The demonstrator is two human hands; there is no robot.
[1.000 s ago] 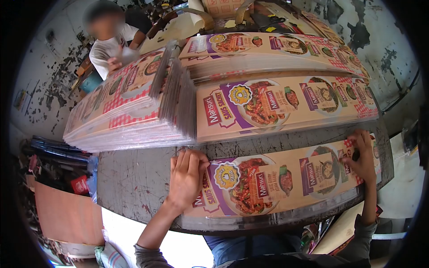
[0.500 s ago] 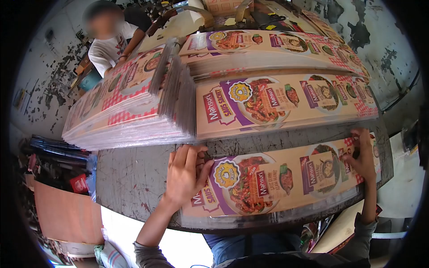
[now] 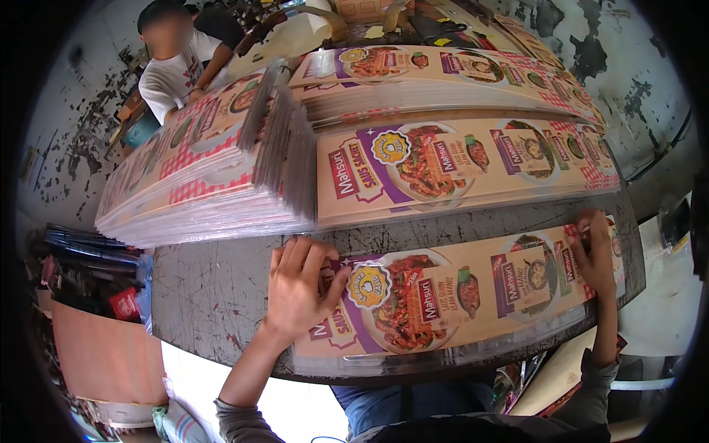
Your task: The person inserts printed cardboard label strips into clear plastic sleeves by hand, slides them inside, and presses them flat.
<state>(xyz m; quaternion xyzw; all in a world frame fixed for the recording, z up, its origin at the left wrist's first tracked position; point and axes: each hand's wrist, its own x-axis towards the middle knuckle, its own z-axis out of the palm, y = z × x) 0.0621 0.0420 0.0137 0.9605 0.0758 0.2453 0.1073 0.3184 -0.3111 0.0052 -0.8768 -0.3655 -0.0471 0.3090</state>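
A long printed food banner in clear plastic (image 3: 473, 295) lies flat along the near edge of the dark table. On its left end rests my left hand (image 3: 301, 286), thumb over the purple print and fingers curled at the top corner. My right hand (image 3: 595, 255) is at the other end, thumb and fingers apart over the red checks, touching the sheet. Just beyond lies a low stack of similar printed sheets (image 3: 473, 166), parallel to the near one. Whether either hand pinches an edge is hard to see.
A tall stack of plastic-sleeved sheets (image 3: 214, 173) stands on the scratched table (image 3: 199, 295) at the left. Another stack (image 3: 443, 81) lies farther back. A person (image 3: 173, 70) in a white shirt is beyond the left stack. Bundled dark items (image 3: 92, 247) lie off the table's left side.
My left hand's thumb has spread away from its fingers over the corner. My right hand stays at the right end. The other person's arm has lowered toward the left stack. The view has shifted slightly.
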